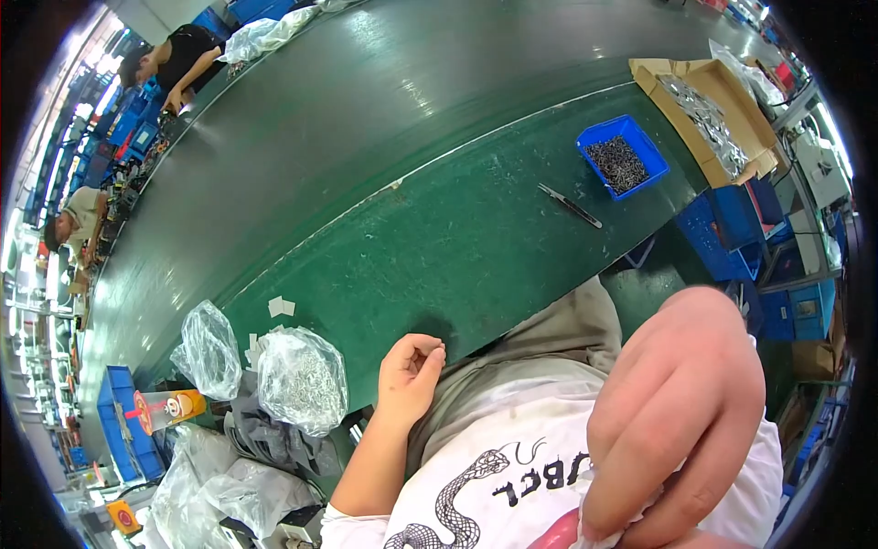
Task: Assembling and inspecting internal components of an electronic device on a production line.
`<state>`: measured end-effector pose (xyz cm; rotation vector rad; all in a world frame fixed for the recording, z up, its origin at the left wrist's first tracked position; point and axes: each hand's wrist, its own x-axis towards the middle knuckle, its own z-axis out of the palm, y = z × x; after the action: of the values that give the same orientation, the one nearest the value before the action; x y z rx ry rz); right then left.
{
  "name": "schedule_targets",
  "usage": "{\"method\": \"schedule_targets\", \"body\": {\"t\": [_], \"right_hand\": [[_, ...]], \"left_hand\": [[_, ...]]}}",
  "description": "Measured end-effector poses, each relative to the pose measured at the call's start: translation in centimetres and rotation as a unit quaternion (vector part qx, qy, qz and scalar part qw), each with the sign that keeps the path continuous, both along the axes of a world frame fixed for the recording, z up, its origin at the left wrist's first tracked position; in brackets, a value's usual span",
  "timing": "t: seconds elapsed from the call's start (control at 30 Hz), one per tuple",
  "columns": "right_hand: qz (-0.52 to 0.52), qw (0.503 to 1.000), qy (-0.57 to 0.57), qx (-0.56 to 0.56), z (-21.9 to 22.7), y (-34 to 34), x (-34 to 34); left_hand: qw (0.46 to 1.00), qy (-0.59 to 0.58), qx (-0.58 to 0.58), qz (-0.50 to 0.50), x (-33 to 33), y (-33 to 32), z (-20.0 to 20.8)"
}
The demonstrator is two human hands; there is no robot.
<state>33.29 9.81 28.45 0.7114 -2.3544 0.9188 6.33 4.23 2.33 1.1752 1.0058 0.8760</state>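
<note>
Close up at the lower right is my right hand, large in view, its fingers pinched together and pointing down. A bit of crumpled white material like tissue shows at its fingertips, mostly hidden. My left hand hovers at the near edge of the green worktable, fingers curled in and thumb against them; nothing shows in it. Nearest to that hand is a clear plastic bag of small silvery parts. Metal tweezers lie farther off, beside a blue bin filled with small dark screw-like parts.
An open cardboard box of flat silvery parts stands at the far right. On the left are another clear bag, small white squares and a cup. Two people sit across the wide dark belt.
</note>
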Motion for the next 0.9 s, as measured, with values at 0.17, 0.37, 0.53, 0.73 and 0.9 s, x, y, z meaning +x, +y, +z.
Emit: {"method": "schedule_targets", "body": {"t": [0.17, 0.37, 0.53, 0.73, 0.9], "right_hand": [[-0.021, 1.000, -0.014, -0.017, 0.2, -0.7, 0.4], [-0.036, 0.998, -0.034, -0.032, 0.8, -1.2, 0.6], [-0.041, 0.997, -0.041, -0.046, 0.8, -1.4, 0.5], [-0.071, 0.961, -0.059, -0.262, -0.6, -3.0, 0.5], [-0.092, 0.946, 0.009, -0.312, -2.3, -4.2, 0.1]], "left_hand": [[1.000, -0.002, 0.002, -0.006, 0.2, 0.0, 0.1], [1.000, -0.010, 0.004, -0.002, 0.1, -0.1, 0.0], [1.000, -0.002, 0.010, -0.001, 0.2, 0.0, 0.2], [1.000, 0.006, 0.012, -0.005, 0.2, -0.1, 0.2], [0.999, 0.025, 0.019, -0.011, 0.1, -0.1, 0.1]]}}
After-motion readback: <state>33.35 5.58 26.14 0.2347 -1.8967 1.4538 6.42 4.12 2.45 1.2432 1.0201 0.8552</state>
